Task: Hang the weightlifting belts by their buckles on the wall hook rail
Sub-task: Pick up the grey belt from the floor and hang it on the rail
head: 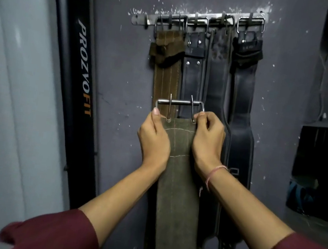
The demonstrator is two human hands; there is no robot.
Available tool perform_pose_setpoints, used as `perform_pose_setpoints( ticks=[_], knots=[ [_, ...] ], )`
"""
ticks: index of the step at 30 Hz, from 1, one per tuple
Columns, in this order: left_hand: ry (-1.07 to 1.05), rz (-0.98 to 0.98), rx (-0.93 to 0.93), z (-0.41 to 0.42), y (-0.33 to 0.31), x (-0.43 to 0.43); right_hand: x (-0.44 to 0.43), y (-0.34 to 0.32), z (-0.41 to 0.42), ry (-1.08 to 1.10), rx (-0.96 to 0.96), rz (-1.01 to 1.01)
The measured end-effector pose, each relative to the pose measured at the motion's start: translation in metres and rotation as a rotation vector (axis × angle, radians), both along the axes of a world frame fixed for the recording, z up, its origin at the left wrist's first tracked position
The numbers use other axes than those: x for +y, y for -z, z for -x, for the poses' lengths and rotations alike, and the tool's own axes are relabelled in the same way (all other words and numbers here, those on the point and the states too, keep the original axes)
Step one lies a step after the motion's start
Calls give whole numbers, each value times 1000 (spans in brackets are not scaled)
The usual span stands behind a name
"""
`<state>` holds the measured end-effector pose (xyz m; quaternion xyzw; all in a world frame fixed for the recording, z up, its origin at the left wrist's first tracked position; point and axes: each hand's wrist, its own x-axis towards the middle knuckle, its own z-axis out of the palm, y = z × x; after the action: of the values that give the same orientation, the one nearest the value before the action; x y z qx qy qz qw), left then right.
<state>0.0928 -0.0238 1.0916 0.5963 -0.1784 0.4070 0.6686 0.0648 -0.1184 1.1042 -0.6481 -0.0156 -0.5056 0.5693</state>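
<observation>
Four belts already up on hook rail [140,19], upper centre-right of frame: brown belt [165,79], riveted black belt [191,76], worn dark belt [216,79], end black belt [244,82], each by its buckle.

Fifth, olive belt [180,167], at frame centre, well below rail, in front of hung ones; buckle [180,103] upright above top edge.

Left grip [153,137] pinches top left corner, thumb along edge. Right grip [206,142] curls round top right corner beside buckle.

Left to do, likely: lift, seat buckle on hook. Rail looks crowded; free hook hard to make out.
</observation>
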Motion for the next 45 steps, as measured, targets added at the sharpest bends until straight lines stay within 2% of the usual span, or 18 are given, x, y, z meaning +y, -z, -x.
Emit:
perform_pose_setpoints(
  ticks=[4, 8, 14, 18, 23, 31, 40, 45],
  knots=[
    [-133, 24, -112, -52, -39, 10, 12, -41, -44, 5, -84, 22],
    [-176, 29, -185, -97, -90, 25, 30, -91, -87, 41, -166, 53],
    [-203, 16, -197, -160, -188, 53, 55, -188, -147, 107, -252, 86],
    [-237, -4, -212, -199, -241, 60, 60, -238, -182, 163, -202, 84],
    [-215, -76, -160, -237, -280, 67, 64, -269, -213, 179, -168, 63],
    [-105, -55, -51, -267, -287, 64, 56, -274, -240, 254, -186, 73],
    [-193, -102, -105, -256, -262, 58, 51, -258, -233, 257, -173, 179],
    [-204, -50, -119, -244, -230, 50, 58, -241, -223, 240, -199, 137]
  ],
)
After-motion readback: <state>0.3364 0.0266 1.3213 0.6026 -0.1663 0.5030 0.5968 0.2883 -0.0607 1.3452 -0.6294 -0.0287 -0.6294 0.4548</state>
